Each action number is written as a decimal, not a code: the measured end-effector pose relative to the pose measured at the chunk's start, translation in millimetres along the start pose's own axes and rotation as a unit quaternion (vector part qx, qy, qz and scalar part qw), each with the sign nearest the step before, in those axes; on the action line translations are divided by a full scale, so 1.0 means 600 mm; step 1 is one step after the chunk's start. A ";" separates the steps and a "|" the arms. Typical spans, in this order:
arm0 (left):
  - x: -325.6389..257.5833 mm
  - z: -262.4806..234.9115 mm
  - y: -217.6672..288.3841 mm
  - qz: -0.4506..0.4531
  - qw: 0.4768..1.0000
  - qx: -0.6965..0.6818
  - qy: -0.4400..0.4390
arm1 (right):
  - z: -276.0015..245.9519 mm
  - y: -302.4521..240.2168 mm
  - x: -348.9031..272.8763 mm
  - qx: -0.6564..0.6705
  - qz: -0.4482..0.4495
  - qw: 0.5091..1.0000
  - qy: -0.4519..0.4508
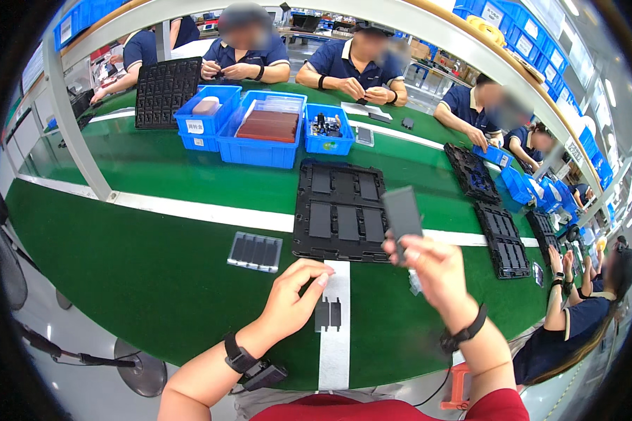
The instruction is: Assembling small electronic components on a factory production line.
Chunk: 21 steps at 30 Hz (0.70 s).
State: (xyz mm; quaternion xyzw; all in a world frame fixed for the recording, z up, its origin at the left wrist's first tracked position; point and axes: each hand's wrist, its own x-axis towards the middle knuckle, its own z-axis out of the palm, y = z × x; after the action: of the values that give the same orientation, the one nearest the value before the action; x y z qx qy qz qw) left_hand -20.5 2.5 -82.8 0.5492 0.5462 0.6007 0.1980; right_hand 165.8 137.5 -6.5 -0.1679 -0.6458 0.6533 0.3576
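My right hand (434, 270) grips a flat dark grey rectangular panel (402, 212) by its lower end, raised above the bench beside the black tray. My left hand (296, 291) hovers near the tray's front edge, fingers stretched out and thumb a little apart, with nothing visible in it. The black moulded tray (300, 228) holds several similar grey panels in its pockets. Just below my left fingertips, small dark flat pieces (328, 314) lie side by side on the white strip. A clear case with dark strips inside (255, 251) rests left of the tray.
Blue bins (260, 153) stand across the green bench (154, 259), one with brown sheets. A black tray (167, 95) leans beside them. More black trays (502, 238) lie to the right. A white frame post (77, 133) rises at left. Several co-workers sit around.
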 end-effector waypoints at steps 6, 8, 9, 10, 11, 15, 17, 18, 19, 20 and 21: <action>0.036 0.044 0.102 -0.116 0.953 -0.265 -0.088 | 0.076 0.041 -0.091 -0.093 -0.085 0.992 -0.015; 0.043 0.039 0.118 -0.109 0.959 -0.247 -0.081 | 0.072 0.066 -0.092 -0.036 -0.154 0.986 -0.051; 0.045 0.038 0.123 -0.102 0.964 -0.235 -0.075 | 0.073 0.070 -0.093 -0.030 -0.155 0.986 -0.046; 0.044 0.039 0.120 -0.106 0.964 -0.230 -0.076 | 0.080 0.068 -0.090 0.040 -0.157 0.987 -0.010; 0.044 0.041 0.113 -0.078 0.970 -0.219 -0.065 | 0.083 0.069 -0.087 0.110 -0.157 0.981 0.029; 0.031 0.058 0.082 -0.013 0.979 -0.191 -0.072 | 0.095 0.061 -0.086 0.069 -0.069 0.994 0.042; 0.024 0.067 0.079 -0.058 0.968 -0.232 -0.068 | 0.088 0.064 -0.088 0.084 -0.001 0.995 0.050; 0.023 0.070 0.074 -0.040 0.969 -0.237 -0.066 | 0.089 0.066 -0.086 0.103 0.008 0.993 0.052; 0.022 0.070 0.069 -0.022 0.969 -0.240 -0.061 | 0.088 0.069 -0.089 0.091 0.014 0.995 0.047; 0.019 0.070 0.064 -0.031 0.960 -0.269 -0.069 | 0.084 0.074 -0.090 0.068 0.022 0.997 0.039; 0.018 0.067 0.066 -0.043 0.960 -0.269 -0.070 | 0.082 0.080 -0.092 0.046 0.029 0.998 0.029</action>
State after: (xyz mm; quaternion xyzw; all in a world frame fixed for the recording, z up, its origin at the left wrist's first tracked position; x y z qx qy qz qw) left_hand 25.2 16.5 -51.4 0.4926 0.3722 0.6765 0.4015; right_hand 158.3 68.2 -60.7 -0.1890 -0.5996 0.6871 0.3643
